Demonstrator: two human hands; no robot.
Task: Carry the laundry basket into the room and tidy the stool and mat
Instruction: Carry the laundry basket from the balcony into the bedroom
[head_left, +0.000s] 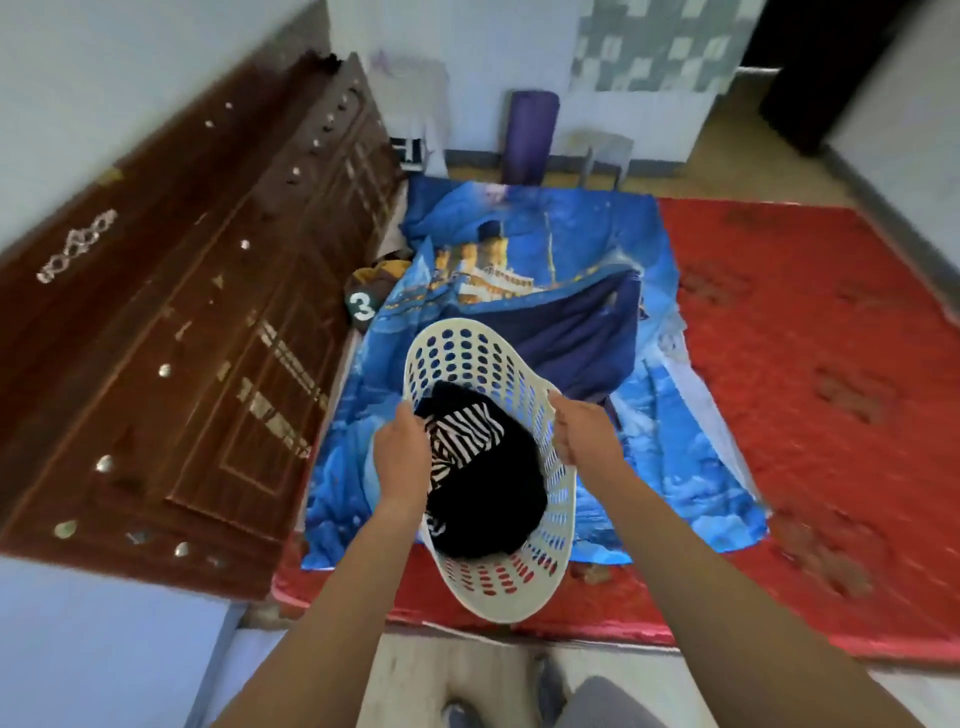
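A red mattress (810, 415) lies on the floor, a blue ship-print sheet (519, 249) spread across its left part beside a dark wooden wardrobe (171, 332). Above the sheet, a white perforated laundry basket (498, 582) holds dark and striped clothes (467, 441). The left hand (400, 452) and right hand (584, 434) each grip its rim on opposite sides.

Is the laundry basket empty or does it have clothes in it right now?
Not empty. The white laundry basket holds dark clothes, with a black-and-white striped garment on top. Both hands, left and right, grip its rim.
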